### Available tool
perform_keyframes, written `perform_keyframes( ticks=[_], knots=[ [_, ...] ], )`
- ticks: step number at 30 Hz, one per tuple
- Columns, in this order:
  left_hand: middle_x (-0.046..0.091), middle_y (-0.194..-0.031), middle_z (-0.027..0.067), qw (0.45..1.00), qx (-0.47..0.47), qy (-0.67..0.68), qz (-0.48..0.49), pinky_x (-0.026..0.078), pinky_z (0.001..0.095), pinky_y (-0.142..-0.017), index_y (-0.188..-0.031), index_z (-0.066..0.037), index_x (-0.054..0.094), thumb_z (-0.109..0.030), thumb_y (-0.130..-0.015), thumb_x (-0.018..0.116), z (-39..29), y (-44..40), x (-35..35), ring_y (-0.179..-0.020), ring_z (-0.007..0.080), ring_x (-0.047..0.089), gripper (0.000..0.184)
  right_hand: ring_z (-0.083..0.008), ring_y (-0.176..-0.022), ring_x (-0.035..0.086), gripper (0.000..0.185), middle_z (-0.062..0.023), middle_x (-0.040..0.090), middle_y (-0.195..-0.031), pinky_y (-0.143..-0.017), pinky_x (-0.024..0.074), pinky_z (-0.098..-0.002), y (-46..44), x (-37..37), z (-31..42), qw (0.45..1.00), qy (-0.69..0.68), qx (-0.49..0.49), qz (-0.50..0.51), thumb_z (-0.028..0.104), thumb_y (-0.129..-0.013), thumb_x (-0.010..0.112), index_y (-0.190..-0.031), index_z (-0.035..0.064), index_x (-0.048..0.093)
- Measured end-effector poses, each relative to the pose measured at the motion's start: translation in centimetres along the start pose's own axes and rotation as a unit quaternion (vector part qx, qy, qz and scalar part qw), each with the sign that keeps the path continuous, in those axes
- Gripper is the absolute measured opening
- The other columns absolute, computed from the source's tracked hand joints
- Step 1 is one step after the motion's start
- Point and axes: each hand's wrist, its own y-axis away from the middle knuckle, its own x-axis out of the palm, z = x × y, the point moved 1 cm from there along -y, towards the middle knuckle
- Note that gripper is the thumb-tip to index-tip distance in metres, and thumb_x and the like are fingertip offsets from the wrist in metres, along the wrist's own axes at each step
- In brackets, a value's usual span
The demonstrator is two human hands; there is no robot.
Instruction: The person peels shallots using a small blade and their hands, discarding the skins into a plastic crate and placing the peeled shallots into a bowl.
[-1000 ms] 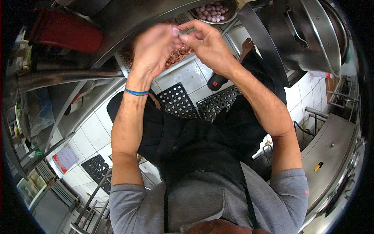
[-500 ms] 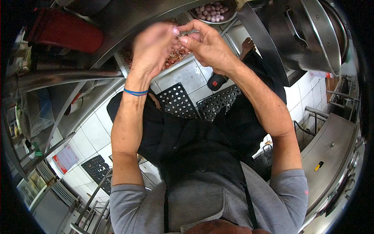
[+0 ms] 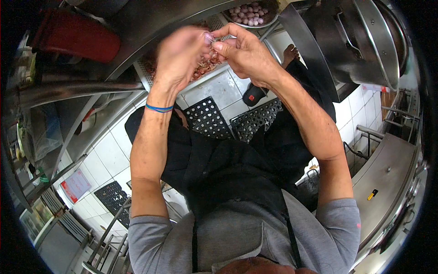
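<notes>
Onion (image 3: pixel 208 37), small and pinkish, sits near twelve o'clock, pinched by the left hand (image 3: pixel 179 55); the right hand (image 3: pixel 248 54) curls its fingers close beside it, their grip unclear.

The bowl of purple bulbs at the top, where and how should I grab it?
Probably pinch the bowl by its rim, coming from the near right. The round rim is exposed there, and bare inner wall beside the bulbs leaves room for fingertips. Its far side is cut off by the picture.
</notes>
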Motion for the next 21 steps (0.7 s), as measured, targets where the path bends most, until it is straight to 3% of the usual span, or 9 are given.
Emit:
perform_keyframes(
  ticks=[5,11,21],
  knots=[
    [0.064,-0.096,0.0083,0.998,0.005,-0.061,0.007,0.053,0.0273,-0.078,-0.107,0.002,0.060,-0.014,-0.095,0.057,-1.2,0.4,0.4,-0.083,0.0145,0.061,0.020,-0.0019,-0.041,0.033,0.014,-0.0023,0.055,-0.074,-0.033,0.0188,-0.0202,-0.2,-0.6,0.6,0.993,-0.095,0.062,0.018,0.016,-0.097,0.054,-0.106,0.0047,0.055],
    [0.064,-0.104,0.0104,0.999,0.008,0.006,0.039,0.053,0.0293,-0.082,-0.115,0.004,0.058,-0.011,-0.095,0.057,-1.0,0.2,-0.1,-0.087,0.0159,0.061,0.025,-0.0022,-0.040,0.030,0.012,-0.0038,0.055,-0.076,-0.033,0.0170,-0.0200,0.0,-1.2,1.3,0.981,-0.167,0.084,0.052,0.015,-0.098,0.052,-0.104,0.0052,0.055],
    [0.061,-0.112,0.0108,0.995,-0.014,0.062,0.074,0.052,0.0302,-0.085,-0.121,0.004,0.056,-0.009,-0.096,0.053,-1.4,0.2,0.1,-0.092,0.0162,0.060,0.028,-0.0017,-0.040,0.031,0.017,-0.0040,0.055,-0.080,-0.033,0.0176,-0.0194,-0.1,-1.2,1.0,0.988,-0.142,0.064,0.017,0.016,-0.097,0.053,-0.110,0.0043,0.053]
  ],
)
